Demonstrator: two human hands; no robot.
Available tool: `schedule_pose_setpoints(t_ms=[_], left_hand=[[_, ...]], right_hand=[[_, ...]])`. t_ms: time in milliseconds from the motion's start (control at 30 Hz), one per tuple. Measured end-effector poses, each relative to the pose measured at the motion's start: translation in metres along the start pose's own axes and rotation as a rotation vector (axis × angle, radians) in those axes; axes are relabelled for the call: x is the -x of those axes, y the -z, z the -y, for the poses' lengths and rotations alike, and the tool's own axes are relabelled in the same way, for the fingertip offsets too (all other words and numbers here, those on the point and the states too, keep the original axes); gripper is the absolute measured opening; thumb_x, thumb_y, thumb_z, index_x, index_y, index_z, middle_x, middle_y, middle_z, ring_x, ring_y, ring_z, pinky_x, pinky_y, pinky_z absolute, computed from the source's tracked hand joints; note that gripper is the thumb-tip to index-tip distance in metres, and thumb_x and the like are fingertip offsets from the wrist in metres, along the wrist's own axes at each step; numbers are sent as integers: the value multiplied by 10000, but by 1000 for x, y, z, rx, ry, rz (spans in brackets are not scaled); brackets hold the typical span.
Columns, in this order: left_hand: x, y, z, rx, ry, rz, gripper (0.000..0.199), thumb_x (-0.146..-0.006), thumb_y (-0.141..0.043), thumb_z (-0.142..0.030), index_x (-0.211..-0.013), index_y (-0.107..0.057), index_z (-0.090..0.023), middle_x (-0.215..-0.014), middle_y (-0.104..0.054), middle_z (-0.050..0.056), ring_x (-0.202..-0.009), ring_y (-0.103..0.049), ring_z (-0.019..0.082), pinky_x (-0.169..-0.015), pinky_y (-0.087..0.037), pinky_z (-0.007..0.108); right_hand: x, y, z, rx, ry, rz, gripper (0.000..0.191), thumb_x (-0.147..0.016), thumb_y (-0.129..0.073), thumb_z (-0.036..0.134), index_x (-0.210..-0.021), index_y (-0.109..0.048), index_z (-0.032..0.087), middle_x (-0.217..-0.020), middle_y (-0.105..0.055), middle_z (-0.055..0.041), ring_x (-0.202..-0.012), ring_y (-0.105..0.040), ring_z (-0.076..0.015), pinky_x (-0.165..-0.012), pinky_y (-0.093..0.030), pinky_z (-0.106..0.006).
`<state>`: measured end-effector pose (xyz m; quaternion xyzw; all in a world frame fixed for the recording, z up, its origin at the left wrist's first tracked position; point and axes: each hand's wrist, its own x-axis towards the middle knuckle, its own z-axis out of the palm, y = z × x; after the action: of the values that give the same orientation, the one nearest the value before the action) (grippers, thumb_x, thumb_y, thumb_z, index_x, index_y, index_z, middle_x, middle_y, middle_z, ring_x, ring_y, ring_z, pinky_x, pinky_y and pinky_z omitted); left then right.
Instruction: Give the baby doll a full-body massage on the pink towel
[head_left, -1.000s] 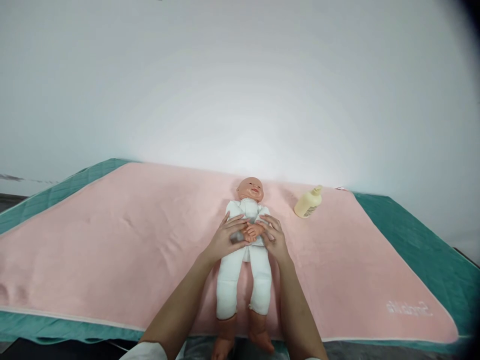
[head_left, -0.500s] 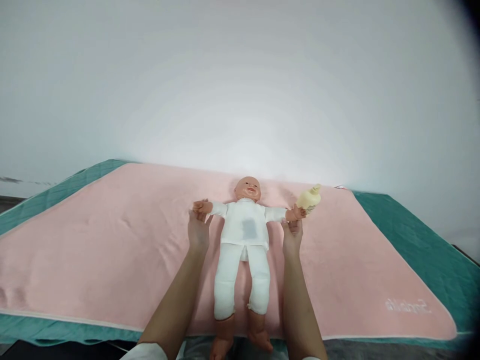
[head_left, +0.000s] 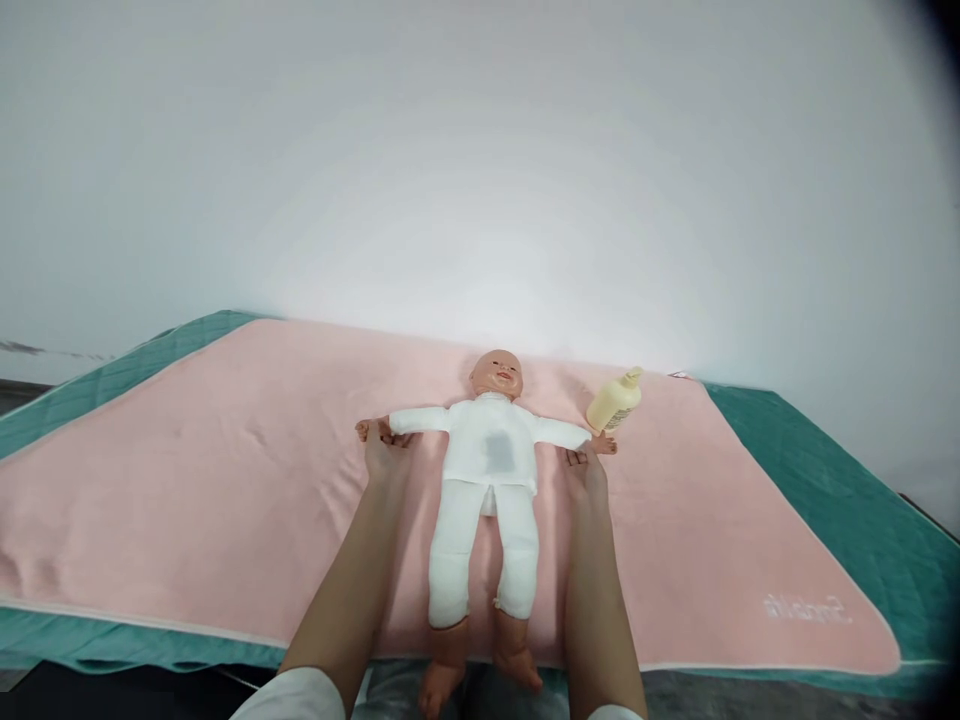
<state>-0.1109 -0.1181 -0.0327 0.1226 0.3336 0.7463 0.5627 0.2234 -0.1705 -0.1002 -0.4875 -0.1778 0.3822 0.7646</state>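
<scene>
A baby doll (head_left: 466,450) in white clothes lies on its back with both arms stretched sideways and its bare feet toward me. A grey patch marks its chest. My left hand (head_left: 385,455) is closed around the doll's arm near the wrist on the left, its fingers partly under the sleeve. On the other side my right hand (head_left: 587,474) grips the opposite forearm from below, close to the cuff, with part of the fingers hidden. A pale yellow pump bottle (head_left: 611,402) is just behind the doll's hand on the right.
A pink mat (head_left: 225,480) with white lettering in its near right corner lies under the doll. Beneath it, a green quilted cover (head_left: 832,470) shows at the sides and front edge. A pale wall (head_left: 480,180) rises behind.
Both my hands have moved outward and slightly toward me, and the doll's arms now reach wider and straighter. More of the bottle's lower part shows beside the doll's hand.
</scene>
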Motion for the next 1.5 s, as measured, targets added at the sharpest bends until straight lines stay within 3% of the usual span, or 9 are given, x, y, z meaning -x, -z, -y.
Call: schedule_pose_setpoints(t_ms=[100,267,467,567,667,767,967,1200,1500], left_hand=[[0,-2,-2,-12,47,-98,244,-809,-624,-176,-671,-425,-207,-607,-503,-32,-558,-564,107,-562,-537,232],[6,-3,-5,-136,21,-101,104,-821,-614,-136,-824,-523,-186,-738,-565,-20,-689,-605,101,-668,-535,225],[33,-17,-2,-566,-402,119,376,-795,-701,-304,-1144,-572,-246,-1215,-579,49,-1177,-543,190,-980,-460,343],[45,-23,1,-795,-674,237,367,-782,-713,-306,-1131,-615,-251,-1196,-581,69,-1182,-530,235,-1019,-427,405],[50,-25,5,-1006,-1004,481,331,-782,-709,-268,-1109,-660,-260,-1071,-632,72,-1099,-566,252,-995,-437,423],[51,-25,7,-1069,-1182,697,360,-817,-656,-216,-1172,-642,-273,-1014,-680,59,-1037,-606,240,-992,-438,429],[56,-26,7,-1263,-1162,870,324,-872,-547,-184,-1174,-637,-258,-1098,-713,42,-1066,-631,226,-1064,-368,461],[56,-29,7,-1209,-1187,1105,313,-874,-534,-101,-1098,-666,-275,-1095,-719,-3,-1096,-616,164,-1092,-346,416],[56,-31,10,-1263,-1195,1161,240,-900,-503,-96,-911,-712,-213,-1061,-724,18,-1105,-594,175,-1049,-401,415]], right_hand=[[-1,1,-2,21,40,19,347,-760,-639,514,-914,-577,210,-975,-673,-81,-1055,-642,-240,-935,-563,-423],[10,-4,3,21,130,6,382,-768,-668,468,-1043,-579,218,-993,-685,-55,-966,-669,-202,-902,-579,-416],[43,-34,29,130,393,23,436,-851,-597,403,-1256,-534,254,-1260,-618,-70,-1067,-644,-197,-880,-559,-386],[63,-52,42,202,498,38,543,-851,-608,370,-1355,-464,231,-1367,-545,-106,-1205,-566,-222,-985,-488,-409],[80,-64,45,286,590,92,585,-852,-615,340,-1395,-432,222,-1401,-518,-125,-1237,-545,-229,-1014,-465,-399],[90,-67,41,392,621,203,521,-849,-624,319,-1343,-500,214,-1367,-555,-119,-1230,-554,-239,-1002,-481,-409],[91,-63,36,554,756,427,436,-861,-604,275,-1296,-568,273,-1318,-608,-53,-1229,-563,-230,-1078,-433,-449],[89,-66,42,657,934,630,369,-911,-523,208,-1252,-609,318,-1341,-590,-26,-1252,-549,-221,-1072,-461,-459],[88,-68,41,851,1212,740,533,-925,-406,60,-1378,-480,331,-1417,-516,-38,-1336,-460,-209,-1065,-482,-448]])
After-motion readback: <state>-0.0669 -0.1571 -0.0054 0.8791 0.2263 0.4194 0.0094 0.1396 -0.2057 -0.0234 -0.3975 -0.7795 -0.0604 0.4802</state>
